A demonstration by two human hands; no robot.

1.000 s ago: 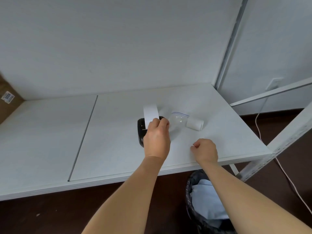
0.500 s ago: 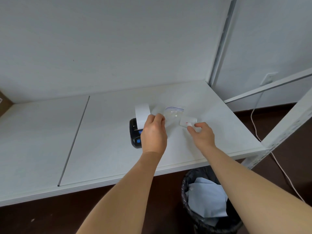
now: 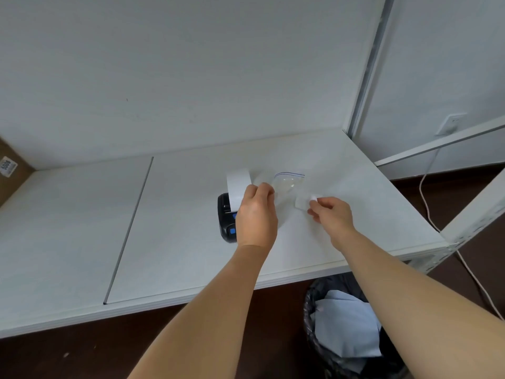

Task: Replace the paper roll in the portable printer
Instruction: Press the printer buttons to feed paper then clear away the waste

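Note:
A small black portable printer (image 3: pixel 225 220) with blue buttons lies on the white shelf (image 3: pixel 191 242). A white paper strip (image 3: pixel 237 187) curls up out of it. My left hand (image 3: pixel 255 214) rests over the printer's right side, its fingertips at the strip and at a clear zip bag (image 3: pixel 288 184) just behind. My right hand (image 3: pixel 332 214) pinches a small white paper roll (image 3: pixel 304 201) that sits on the shelf to the right of the bag.
A black waste bin (image 3: pixel 319 337) with pale blue paper stands on the floor under the shelf's front edge. A white cable (image 3: pixel 426 203) hangs at the right by the shelf's metal post (image 3: pixel 470 222). A cardboard box (image 3: pixel 11 173) sits far left.
My right hand went from a fist near the shelf's front edge forward to the paper roll and took hold of it. My left hand stayed at the printer.

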